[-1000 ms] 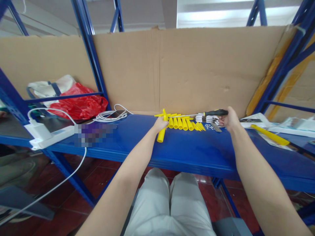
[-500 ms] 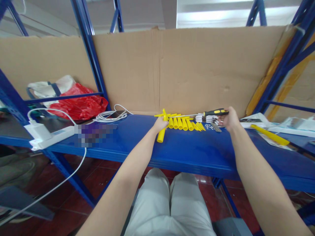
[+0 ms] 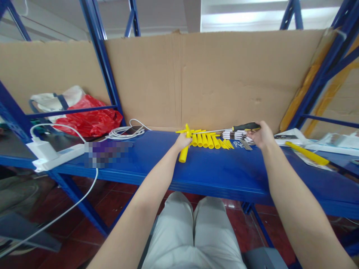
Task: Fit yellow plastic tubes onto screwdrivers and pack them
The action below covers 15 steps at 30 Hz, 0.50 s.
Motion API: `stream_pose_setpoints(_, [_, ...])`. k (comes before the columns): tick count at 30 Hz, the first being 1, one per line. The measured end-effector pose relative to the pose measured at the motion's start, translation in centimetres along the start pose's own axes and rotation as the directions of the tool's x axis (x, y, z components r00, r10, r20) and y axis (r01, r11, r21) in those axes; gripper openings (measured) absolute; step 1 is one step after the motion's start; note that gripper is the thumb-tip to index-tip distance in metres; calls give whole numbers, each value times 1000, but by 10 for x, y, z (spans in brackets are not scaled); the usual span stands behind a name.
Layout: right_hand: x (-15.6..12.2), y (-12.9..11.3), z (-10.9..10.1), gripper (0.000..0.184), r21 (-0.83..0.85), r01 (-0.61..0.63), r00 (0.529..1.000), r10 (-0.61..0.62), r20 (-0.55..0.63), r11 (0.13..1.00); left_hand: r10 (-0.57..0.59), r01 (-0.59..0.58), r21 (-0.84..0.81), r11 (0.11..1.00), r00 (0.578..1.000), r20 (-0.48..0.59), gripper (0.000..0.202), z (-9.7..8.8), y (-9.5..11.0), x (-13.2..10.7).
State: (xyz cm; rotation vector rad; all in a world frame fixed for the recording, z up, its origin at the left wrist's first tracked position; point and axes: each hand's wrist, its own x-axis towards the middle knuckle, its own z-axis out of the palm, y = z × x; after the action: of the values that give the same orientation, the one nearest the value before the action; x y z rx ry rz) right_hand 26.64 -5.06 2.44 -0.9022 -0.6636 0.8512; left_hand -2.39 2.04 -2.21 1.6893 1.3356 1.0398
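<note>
My left hand (image 3: 183, 142) is closed round a yellow plastic piece (image 3: 184, 154) with a tube-shaped lower end and a cross-shaped top. In my right hand (image 3: 264, 135) is a screwdriver (image 3: 243, 127) with a black and yellow handle, held by the handle end. Its long metal shaft points left and the tip meets the upper part of the yellow piece, near my left fingers. Behind the shaft lies a row of yellow tubes (image 3: 205, 141), with small yellow pointed pieces (image 3: 226, 144) to their right. A stack of white and dark items (image 3: 236, 135) sits under the screwdriver handle.
A flat metal piece (image 3: 246, 144) lies below my right hand. To the right are a long yellow part (image 3: 307, 153) and white packets. On the left are a white power strip (image 3: 60, 156), coiled white cable (image 3: 123, 132) and red plastic bag (image 3: 92, 117). Cardboard (image 3: 218, 78) walls the back.
The screwdriver handle has turned slightly in my right hand, so less of its yellow shows. My left hand and the yellow piece stay in place.
</note>
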Motion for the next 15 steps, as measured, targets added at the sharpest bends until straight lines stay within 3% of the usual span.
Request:
stream_pose_setpoints(7, [0, -1, 0, 28, 18, -21, 1000, 21, 1, 1000, 13, -14, 40, 999, 1000, 3, 24, -1, 0, 0])
stream_pose_setpoints(15, [6, 2, -1, 15, 6, -10, 999, 10, -41, 1000, 32, -33, 41, 999, 999, 12, 23, -1, -1, 1])
